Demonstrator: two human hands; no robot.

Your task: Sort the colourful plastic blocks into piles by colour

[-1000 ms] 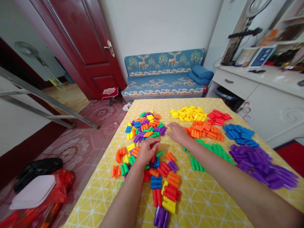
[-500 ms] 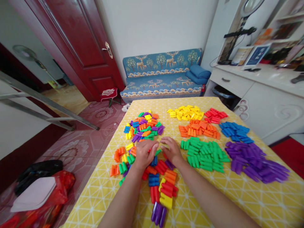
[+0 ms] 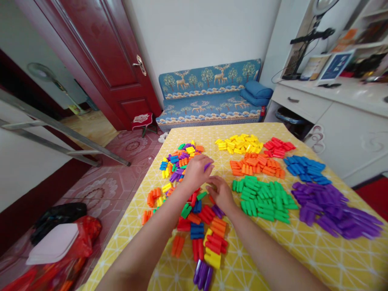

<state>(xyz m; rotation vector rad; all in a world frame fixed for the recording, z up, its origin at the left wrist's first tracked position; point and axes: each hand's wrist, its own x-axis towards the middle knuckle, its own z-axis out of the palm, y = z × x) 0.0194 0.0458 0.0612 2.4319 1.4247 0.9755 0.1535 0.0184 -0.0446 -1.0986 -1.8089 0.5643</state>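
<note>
On the floor at far left, a red plastic bag [image 3: 91,232] lies next to a pale flat stack [image 3: 54,242]. Next comes the tabletop [image 3: 138,224], under a yellow patterned cloth, with orange pieces [image 3: 153,197] near its left edge. Beyond them sits a mixed-colour pile [image 3: 174,158]. The left hand [image 3: 197,171] reaches over that pile's right side, fingers bent around a purple piece [image 3: 207,166]; whether its grip is clamped on that piece, I cannot tell. Below, a loose scatter [image 3: 197,231] runs toward the near edge, partly hidden by the left forearm. Just right, the right hand [image 3: 222,193] hangs low beside the scatter, its grip curled with thumb and fingers apart. Farther right lie single-colour piles: yellow [image 3: 239,143], orange [image 3: 257,165], green [image 3: 265,198], red [image 3: 279,147], blue [image 3: 304,167] and, rightmost, purple [image 3: 333,210].
</note>
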